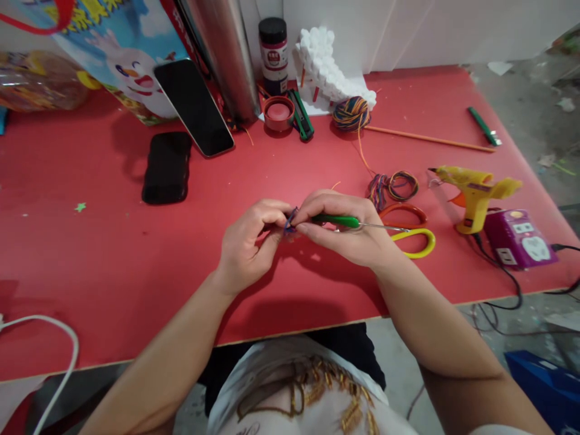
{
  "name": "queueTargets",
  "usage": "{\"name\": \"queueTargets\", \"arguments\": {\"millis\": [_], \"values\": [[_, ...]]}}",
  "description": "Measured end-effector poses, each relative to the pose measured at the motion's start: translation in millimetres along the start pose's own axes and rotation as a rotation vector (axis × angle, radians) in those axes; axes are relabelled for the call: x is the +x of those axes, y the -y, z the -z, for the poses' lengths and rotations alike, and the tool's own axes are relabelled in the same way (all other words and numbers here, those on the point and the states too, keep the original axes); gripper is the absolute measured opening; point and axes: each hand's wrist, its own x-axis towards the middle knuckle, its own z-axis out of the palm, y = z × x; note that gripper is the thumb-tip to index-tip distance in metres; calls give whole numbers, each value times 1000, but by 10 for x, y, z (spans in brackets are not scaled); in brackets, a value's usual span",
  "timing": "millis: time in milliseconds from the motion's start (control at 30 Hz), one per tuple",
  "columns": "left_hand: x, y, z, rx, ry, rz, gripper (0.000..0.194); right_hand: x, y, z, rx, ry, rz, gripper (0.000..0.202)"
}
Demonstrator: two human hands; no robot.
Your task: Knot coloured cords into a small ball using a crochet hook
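Low over the red table, my two hands meet with fingertips pinched. Between them is a small bit of dark blue and purple yarn point(290, 225), mostly hidden by fingers. My left hand point(249, 241) grips it from the left. My right hand point(344, 223) pinches the same yarn from the other side, and a crochet hook with a green handle point(338, 220) lies across its palm, metal shaft pointing right. Loose multicoloured yarn point(378, 188) lies beyond my right hand; a strand runs back from it to a yarn ball point(351, 115).
Scissors with red and yellow handles point(426, 243) lie partly under my right hand. A yellow glue gun point(475, 193) stands by a purple power block point(521, 238) at right. Phones point(194, 109), a steel flask point(231, 60), a jar point(273, 54) and a green cutter point(301, 115) line the back.
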Motion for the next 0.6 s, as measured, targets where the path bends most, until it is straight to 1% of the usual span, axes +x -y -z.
{"name": "queueTargets", "arguments": {"millis": [200,333,600], "values": [[-34,18,-35,-124,-28,77,23,-20,-22,-43,-73,-4,69,6],[-25,14,-59,-162,-55,113,22,-29,-52,-42,-128,9,126,5],[-25,-2,-118,-213,-79,217,16,-51,-41,-24,-190,64,92,3]]}}
